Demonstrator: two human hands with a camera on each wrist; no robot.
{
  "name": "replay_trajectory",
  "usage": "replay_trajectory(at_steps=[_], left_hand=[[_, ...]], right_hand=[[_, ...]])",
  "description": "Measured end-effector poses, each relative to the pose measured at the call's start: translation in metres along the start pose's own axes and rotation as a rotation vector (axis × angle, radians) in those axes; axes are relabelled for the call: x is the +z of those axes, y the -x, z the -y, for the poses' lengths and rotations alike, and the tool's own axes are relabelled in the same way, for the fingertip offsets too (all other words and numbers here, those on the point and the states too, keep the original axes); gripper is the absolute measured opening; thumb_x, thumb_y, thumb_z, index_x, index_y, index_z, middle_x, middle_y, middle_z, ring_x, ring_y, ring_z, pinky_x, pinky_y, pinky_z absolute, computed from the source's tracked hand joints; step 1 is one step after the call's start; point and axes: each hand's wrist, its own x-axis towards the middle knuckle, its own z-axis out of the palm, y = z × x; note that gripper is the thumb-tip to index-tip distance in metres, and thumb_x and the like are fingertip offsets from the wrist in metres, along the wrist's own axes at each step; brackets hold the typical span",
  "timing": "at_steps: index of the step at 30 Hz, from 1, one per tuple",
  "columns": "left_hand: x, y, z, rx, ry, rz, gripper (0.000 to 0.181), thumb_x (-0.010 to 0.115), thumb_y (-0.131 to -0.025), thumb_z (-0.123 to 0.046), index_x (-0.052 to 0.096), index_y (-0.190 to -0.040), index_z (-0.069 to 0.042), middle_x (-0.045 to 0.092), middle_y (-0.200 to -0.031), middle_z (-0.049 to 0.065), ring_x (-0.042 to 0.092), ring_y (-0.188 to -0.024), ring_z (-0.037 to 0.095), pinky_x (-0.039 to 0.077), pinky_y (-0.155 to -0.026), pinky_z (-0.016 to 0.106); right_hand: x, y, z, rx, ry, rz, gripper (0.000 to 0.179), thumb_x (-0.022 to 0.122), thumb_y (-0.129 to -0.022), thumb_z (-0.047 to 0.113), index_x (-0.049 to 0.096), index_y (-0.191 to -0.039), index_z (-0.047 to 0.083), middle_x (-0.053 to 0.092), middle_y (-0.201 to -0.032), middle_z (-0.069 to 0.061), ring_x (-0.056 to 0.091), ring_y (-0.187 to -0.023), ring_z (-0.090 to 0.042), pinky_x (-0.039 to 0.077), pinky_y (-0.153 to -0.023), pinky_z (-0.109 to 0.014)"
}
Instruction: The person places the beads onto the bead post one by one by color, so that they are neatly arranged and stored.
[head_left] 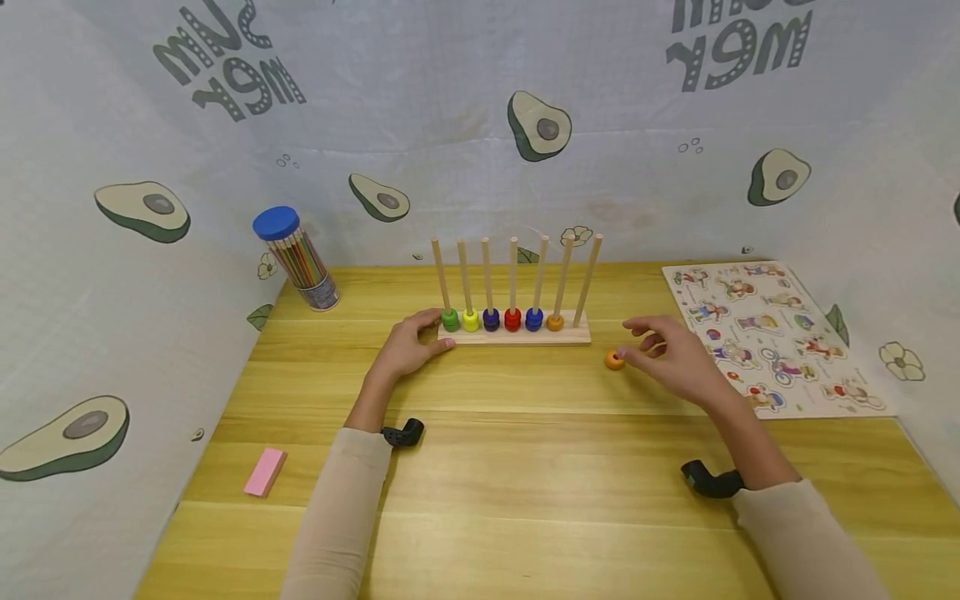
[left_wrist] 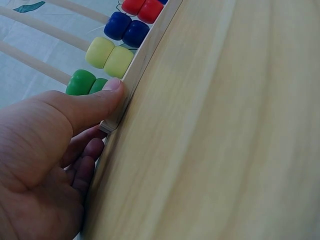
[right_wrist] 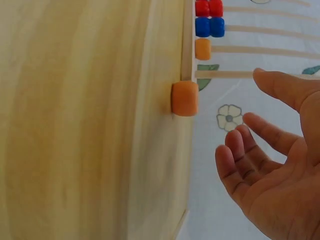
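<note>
A wooden bead stand point(head_left: 514, 334) with several upright pegs rises near the back of the table. Low on its pegs sit green, yellow, dark blue, red and blue beads in pairs, then one orange bead point(head_left: 555, 322); the rightmost peg is bare. My left hand point(head_left: 406, 346) grips the left end of the base, its thumb on the front edge beside the green beads point(left_wrist: 81, 82). A loose orange bead point(right_wrist: 185, 98) lies on the table right of the stand. Over it hovers my right hand point(head_left: 670, 358), thumb and fingers apart with nothing between them.
A picture puzzle board point(head_left: 776, 337) lies on the right, beyond the right hand. A clear jar of coloured sticks with a blue lid point(head_left: 276, 222) stands at the back left. On the left side lies a pink block point(head_left: 265, 472). Avocado-print cloth point(head_left: 465, 108) hangs behind the table.
</note>
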Motion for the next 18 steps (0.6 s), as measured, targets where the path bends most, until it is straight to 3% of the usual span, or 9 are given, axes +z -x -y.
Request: replay_trajectory(at_steps=[9, 18], left_hand=[[0.0, -0.001, 0.0, -0.01, -0.005, 0.005, 0.068, 0.076, -0.095, -0.04, 0.051, -0.154, -0.017, 0.043, -0.163, 0.007, 0.036, -0.153, 0.031, 0.029, -0.127, 0.049], [0.0, -0.001, 0.0, -0.008, -0.001, 0.002, 0.069, 0.076, -0.094, -0.04, 0.051, -0.154, -0.017, 0.042, -0.164, 0.007, 0.036, -0.153, 0.032, 0.029, -0.127, 0.05]], right_hand=[[0.013, -0.001, -0.012, 0.01, -0.011, 0.017, 0.052, 0.074, -0.097, 0.028, 0.061, -0.138, -0.002, 0.062, -0.129, -0.025, 0.064, -0.104, -0.034, 0.055, -0.084, -0.036], [0.02, -0.006, -0.02, 0.043, 0.015, 0.051, 0.054, 0.074, -0.097, 0.03, 0.061, -0.138, -0.002, 0.064, -0.125, -0.021, 0.061, -0.103, -0.032, 0.053, -0.088, -0.039]])
